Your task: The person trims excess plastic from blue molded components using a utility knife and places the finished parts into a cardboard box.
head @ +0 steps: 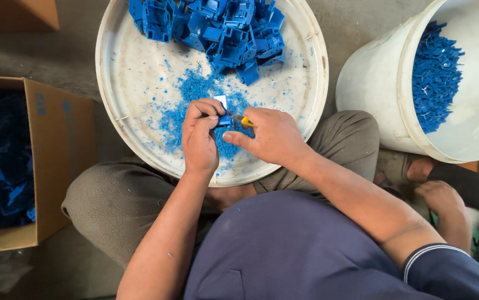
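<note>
1. My left hand (199,139) is closed around one small blue part (224,119), pinching it over the middle of the white tray (139,72) that rests on my knees; the part is mostly hidden by my fingers.
2. My right hand (272,136) is closed on a tool with a yellow handle (245,121), and its tip touches the part; the blade itself I cannot see.
3. Blue shavings (195,91) lie on the tray under my hands, so I judge some trimming is already done.
4. A pile of parts (217,25) waits at the far edge of the tray; I judge these are left to do.
5. The box (56,139) on my left holds blue pieces, and the bucket (372,78) on my right holds small blue scraps; whether those are finished work I cannot tell.
</note>
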